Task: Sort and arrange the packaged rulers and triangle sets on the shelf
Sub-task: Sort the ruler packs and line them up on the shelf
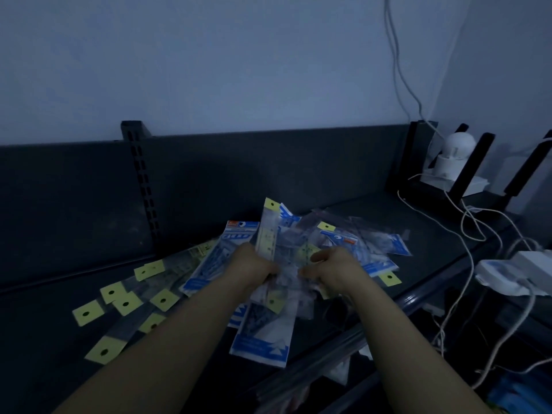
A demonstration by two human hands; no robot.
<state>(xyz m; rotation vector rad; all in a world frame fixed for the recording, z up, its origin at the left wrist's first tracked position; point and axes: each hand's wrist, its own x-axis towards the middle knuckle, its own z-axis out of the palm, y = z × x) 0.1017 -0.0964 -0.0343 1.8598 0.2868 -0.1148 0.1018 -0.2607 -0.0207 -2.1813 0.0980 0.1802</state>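
Left hand (254,268) and right hand (334,267), fingers curled around packs of the mixed pile (373,243) midway along the shelf (35,324); loose rulers (125,303) lie left. Advisable: lift few packs, separating rulers from triangle sets (260,339).

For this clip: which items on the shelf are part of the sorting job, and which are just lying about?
Job: left hand and right hand, both gripping the mixed bundle of packs; yellow-tagged ruler packs spread at left; blue-and-white triangle set packs; dark shelf.
Lying about: white dome camera, white cables, white power block, all at right.
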